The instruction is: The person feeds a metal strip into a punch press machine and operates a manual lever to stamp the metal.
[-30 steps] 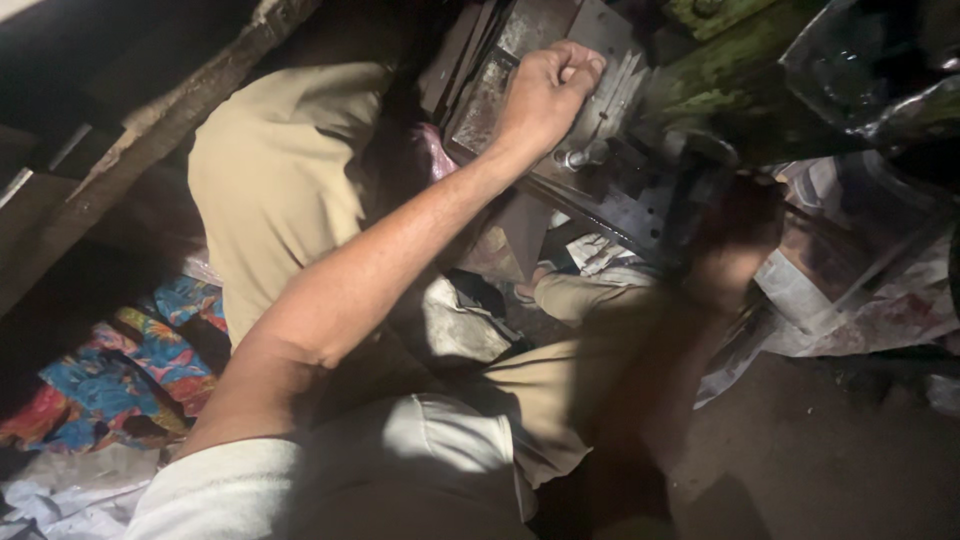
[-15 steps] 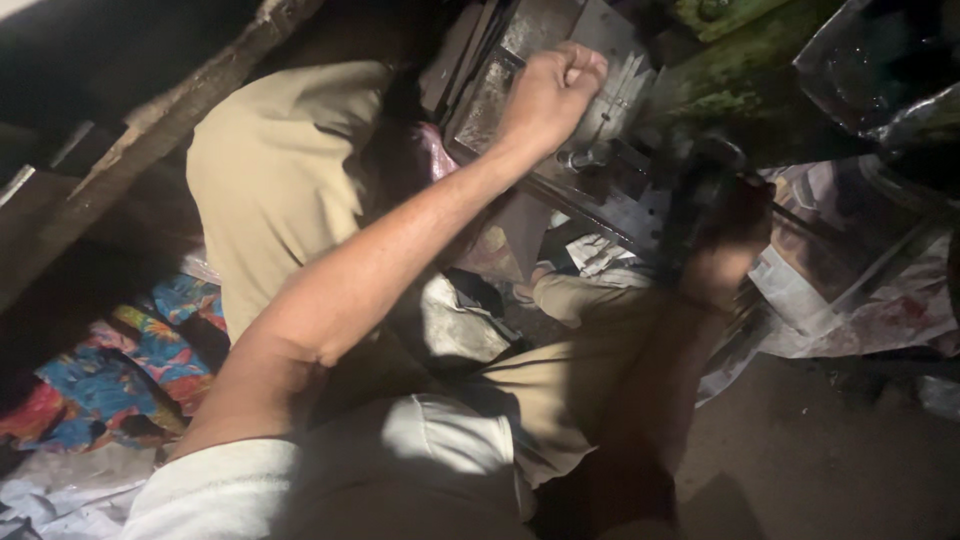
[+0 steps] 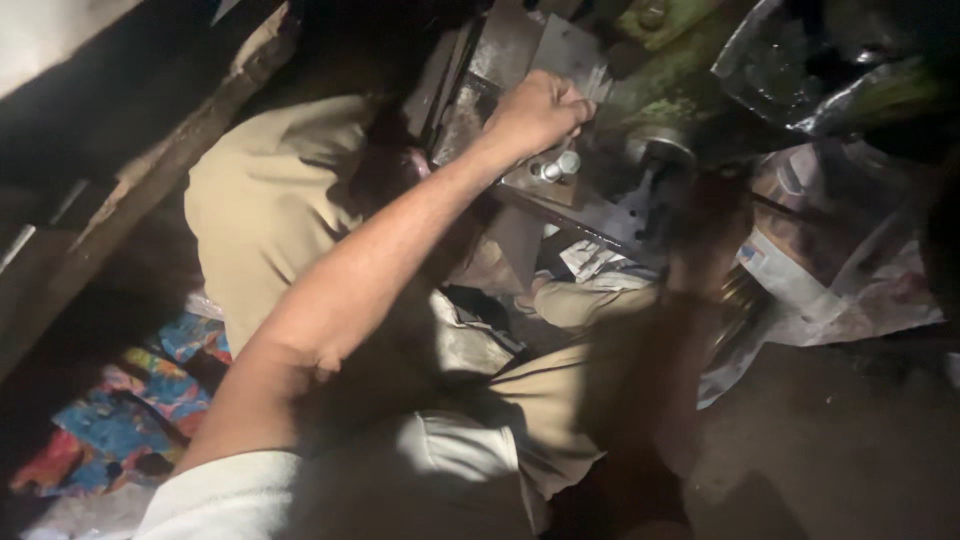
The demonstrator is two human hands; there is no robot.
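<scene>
Since a moment ago the left hand [image 3: 540, 110] has barely moved: its grip stays clenched on something small against the grey metal plate [image 3: 560, 60], upper centre of the frame, just above a bright bolt [image 3: 556, 168]. The right hand [image 3: 708, 225] has slid lower into shadow right of centre; whether its grip is closed, I cannot tell. Crumpled newspaper [image 3: 830, 290] lies at right, patterned cloth [image 3: 110, 425] lower left; the forearm and darkness hide the work

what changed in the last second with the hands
Very little. The right hand, in shadow, stays low beside the dark metal part, shifting only slightly. The left hand stays in a closed fist on the grey metal plate, just above the bolt. Nothing was visibly picked up or released.
</scene>
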